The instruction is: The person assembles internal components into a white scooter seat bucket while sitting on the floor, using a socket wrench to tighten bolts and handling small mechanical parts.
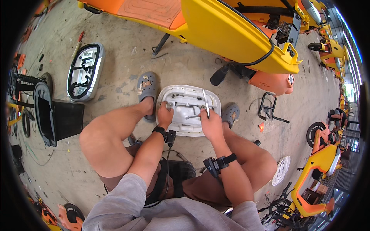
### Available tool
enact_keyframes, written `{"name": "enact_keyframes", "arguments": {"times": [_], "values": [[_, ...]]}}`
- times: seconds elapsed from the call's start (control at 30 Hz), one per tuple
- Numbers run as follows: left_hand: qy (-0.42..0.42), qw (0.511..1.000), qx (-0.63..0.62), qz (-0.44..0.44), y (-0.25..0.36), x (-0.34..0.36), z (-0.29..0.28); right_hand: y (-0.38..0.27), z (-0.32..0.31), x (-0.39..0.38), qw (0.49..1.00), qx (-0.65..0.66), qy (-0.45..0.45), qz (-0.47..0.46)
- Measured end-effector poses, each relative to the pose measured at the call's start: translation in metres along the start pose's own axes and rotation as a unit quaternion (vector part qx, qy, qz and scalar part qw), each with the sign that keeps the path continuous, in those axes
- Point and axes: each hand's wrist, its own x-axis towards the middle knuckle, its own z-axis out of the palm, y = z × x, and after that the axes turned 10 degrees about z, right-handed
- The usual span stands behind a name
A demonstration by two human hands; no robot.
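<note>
Slippage looks the likeliest trouble: the right hand (211,124) has its fingers closed around a thin screwdriver (206,103) over the white housing (189,109) on the floor between the sandals, left hand (165,115) pinching its near edge.

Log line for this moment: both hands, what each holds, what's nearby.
left hand: gripping white panel edge | right hand: holding screwdriver on panel | nearby: grey clogs, yellow scooter
</note>
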Motion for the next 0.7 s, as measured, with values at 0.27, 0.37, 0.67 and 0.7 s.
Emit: {"name": "enact_keyframes", "arguments": {"times": [0.27,0.37,0.67,0.7], "values": [[0.052,0.998,0.012,-0.037,-0.004,0.005,0.008,0.010,0.009,0.009,0.993,-0.047,0.052,-0.098],[0.042,0.999,0.012,0.003,-0.013,0.001,0.008,0.007,0.011,0.008,0.994,-0.043,0.049,-0.093],[0.021,0.996,0.080,-0.014,0.014,-0.006,-0.004,0.003,0.004,-0.004,0.997,-0.048,0.030,-0.048],[0.022,0.996,0.088,-0.018,0.013,-0.004,-0.003,0.003,0.004,-0.004,0.997,-0.050,0.026,-0.046]]}}
